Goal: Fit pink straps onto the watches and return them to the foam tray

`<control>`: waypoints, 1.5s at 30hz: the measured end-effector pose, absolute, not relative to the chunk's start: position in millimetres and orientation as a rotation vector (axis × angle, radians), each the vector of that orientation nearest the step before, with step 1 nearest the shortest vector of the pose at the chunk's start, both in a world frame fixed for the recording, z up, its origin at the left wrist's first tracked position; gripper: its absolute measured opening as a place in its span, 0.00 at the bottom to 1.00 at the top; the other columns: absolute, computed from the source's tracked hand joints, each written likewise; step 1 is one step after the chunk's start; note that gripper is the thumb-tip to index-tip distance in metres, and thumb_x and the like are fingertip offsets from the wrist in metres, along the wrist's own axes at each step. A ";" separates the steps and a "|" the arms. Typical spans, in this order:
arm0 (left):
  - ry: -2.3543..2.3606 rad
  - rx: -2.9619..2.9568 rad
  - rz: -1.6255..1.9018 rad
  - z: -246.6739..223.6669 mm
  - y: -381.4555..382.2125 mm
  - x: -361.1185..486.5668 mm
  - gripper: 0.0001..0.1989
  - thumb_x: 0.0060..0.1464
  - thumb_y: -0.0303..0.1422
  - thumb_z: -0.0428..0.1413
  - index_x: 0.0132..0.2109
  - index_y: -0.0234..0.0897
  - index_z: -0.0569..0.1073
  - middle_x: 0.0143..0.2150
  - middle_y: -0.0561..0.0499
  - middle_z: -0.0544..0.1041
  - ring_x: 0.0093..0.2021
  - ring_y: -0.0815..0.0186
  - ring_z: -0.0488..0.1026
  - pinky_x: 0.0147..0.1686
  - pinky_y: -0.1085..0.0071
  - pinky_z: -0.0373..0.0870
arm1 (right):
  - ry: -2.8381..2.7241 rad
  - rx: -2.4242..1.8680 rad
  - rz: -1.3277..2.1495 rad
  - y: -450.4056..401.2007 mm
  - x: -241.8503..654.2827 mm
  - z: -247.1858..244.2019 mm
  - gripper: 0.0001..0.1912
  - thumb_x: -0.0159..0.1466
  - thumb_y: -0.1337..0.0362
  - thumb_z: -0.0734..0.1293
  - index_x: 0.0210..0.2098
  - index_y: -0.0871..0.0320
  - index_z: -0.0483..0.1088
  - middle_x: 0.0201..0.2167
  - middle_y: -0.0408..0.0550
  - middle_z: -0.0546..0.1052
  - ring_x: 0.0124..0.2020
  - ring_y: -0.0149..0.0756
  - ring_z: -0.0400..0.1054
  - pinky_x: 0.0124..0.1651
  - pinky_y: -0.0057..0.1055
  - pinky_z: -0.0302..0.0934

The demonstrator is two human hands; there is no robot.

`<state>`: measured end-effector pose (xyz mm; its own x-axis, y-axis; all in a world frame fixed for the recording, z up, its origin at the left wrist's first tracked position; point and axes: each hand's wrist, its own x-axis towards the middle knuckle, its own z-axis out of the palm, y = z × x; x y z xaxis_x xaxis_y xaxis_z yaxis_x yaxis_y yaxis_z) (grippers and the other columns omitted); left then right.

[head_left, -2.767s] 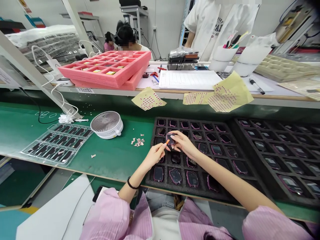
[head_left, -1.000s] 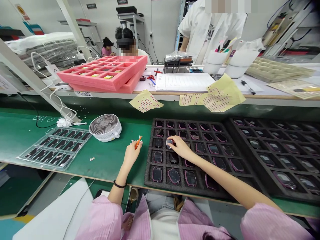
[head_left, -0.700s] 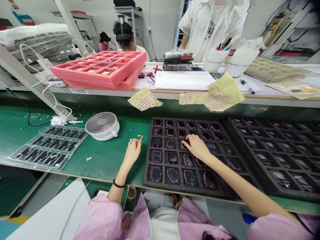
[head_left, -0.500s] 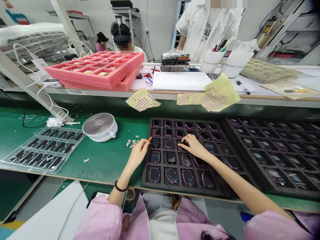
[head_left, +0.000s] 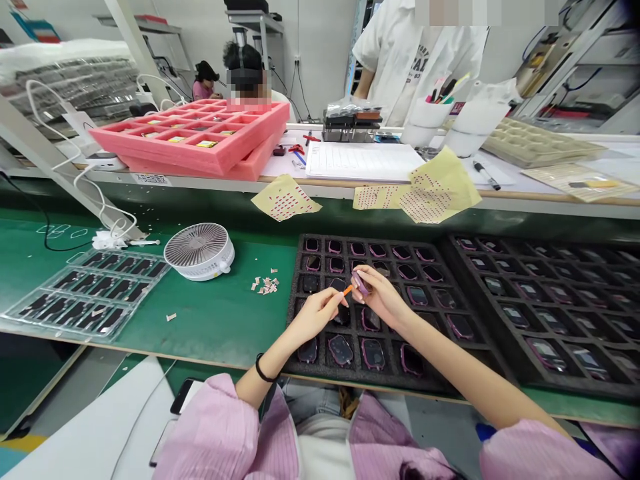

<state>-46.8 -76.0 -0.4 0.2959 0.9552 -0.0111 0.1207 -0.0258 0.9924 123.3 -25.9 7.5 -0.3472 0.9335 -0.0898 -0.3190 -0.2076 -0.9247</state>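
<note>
The small rounded-rectangular unit with a purple rim point(head_left: 361, 283) is just right of and below the frame's centre, raised above the black foam tray point(head_left: 294, 287) and tilted between our fingers. Our right hand point(head_left: 383, 297) pinches it by the edges, thumb and fingers closed around the rim, probably to steady it and leave one side open to the other hand. Our left hand point(head_left: 313, 313) has its fingertips pressed together on a slim orange stick point(head_left: 348, 291), its tip at the unit's near side; whether they touch, we cannot tell. The short grip seems chosen for fine control. Beneath, similar units with glossy dark faces point(head_left: 373, 353) lie in separate cells, whose matte, grainy walls likely keep the smooth faces from rubbing. A second black foam tray point(head_left: 500, 333) fills the lower right. Left of centre, small pale flat pieces point(head_left: 271, 287) lie loosely heaped on the smooth green bench top point(head_left: 225, 333), within easy reach, near a round white fan with a ribbed grille point(head_left: 199, 245). Farther left, a shiny clear plastic tray point(head_left: 107, 337) keeps flat black pieces in rows.
</note>
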 end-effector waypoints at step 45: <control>0.994 1.377 1.021 16.0 -78.5 -49.1 0.23 0.58 0.50 0.50 0.28 0.33 0.70 0.14 0.61 0.57 0.15 0.77 0.49 0.18 0.77 0.47 | -1.073 -0.756 1.698 -43.5 92.9 27.5 0.18 0.58 0.51 0.71 0.31 0.55 0.62 0.15 0.31 0.61 0.11 0.21 0.52 0.15 0.21 0.45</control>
